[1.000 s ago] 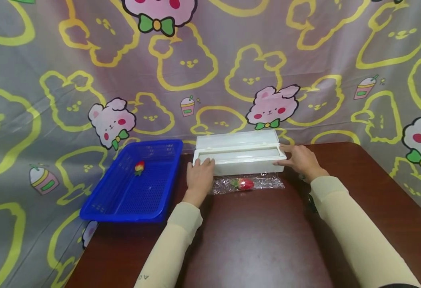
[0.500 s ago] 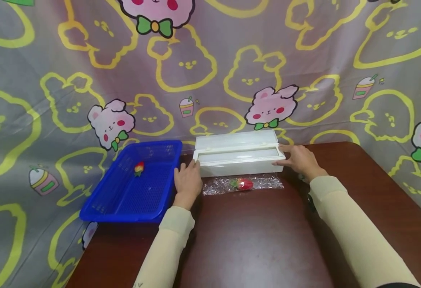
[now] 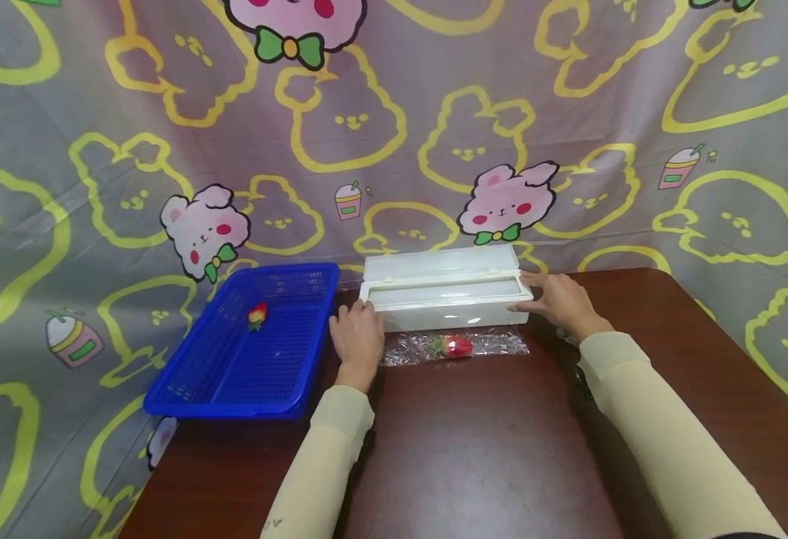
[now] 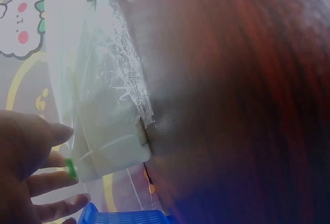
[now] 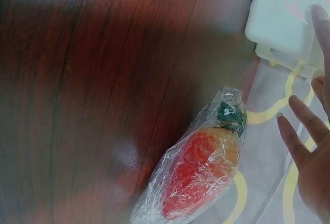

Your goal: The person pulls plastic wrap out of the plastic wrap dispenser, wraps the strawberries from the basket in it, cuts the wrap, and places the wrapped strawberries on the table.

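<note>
A white cling film dispenser stands at the back of the table with its lid raised. My left hand is at its left end; in the left wrist view the thumb and spread fingers are beside that end. My right hand holds the right end, thumb at the front face and index finger near the top corner. Before the dispenser, a sheet of cling film lies on the table with a red strawberry on it. The right wrist view shows another strawberry wrapped in film, near my right wrist.
A blue plastic basket stands at the left with one strawberry inside. A patterned cloth hangs behind the dark wooden table.
My left hand has moved left from the dispenser's front left corner to its end, uncovering more of the film's left edge. My right hand stays at the right end.
</note>
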`<move>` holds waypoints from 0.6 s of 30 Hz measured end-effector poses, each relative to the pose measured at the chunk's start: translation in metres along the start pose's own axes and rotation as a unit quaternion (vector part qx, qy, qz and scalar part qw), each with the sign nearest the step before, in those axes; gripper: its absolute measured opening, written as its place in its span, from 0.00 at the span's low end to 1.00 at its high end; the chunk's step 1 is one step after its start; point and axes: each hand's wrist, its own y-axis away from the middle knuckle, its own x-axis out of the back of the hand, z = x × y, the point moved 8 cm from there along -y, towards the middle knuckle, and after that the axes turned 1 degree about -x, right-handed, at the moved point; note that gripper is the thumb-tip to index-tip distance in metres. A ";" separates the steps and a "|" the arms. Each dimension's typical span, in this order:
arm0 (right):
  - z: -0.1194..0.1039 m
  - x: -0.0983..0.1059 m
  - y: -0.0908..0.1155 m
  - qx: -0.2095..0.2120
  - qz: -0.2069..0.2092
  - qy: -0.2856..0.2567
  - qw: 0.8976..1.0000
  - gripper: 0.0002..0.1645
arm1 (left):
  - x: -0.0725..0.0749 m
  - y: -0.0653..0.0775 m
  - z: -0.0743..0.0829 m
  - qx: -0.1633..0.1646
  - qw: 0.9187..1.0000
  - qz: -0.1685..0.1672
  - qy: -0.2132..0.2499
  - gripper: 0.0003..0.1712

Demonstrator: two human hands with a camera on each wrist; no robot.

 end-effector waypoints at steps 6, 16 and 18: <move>0.001 -0.001 -0.003 -0.011 -0.012 0.000 1.000 0.51 | 0.002 -0.001 -0.002 0.004 1.000 0.005 -0.003 0.17; 0.004 -0.003 0.000 -0.014 -0.041 -0.032 0.999 0.52 | 0.002 0.000 -0.002 0.003 1.000 -0.002 -0.003 0.17; 0.004 -0.002 0.001 -0.003 -0.046 -0.032 0.998 0.51 | 0.001 0.000 -0.001 0.003 1.000 -0.007 -0.003 0.17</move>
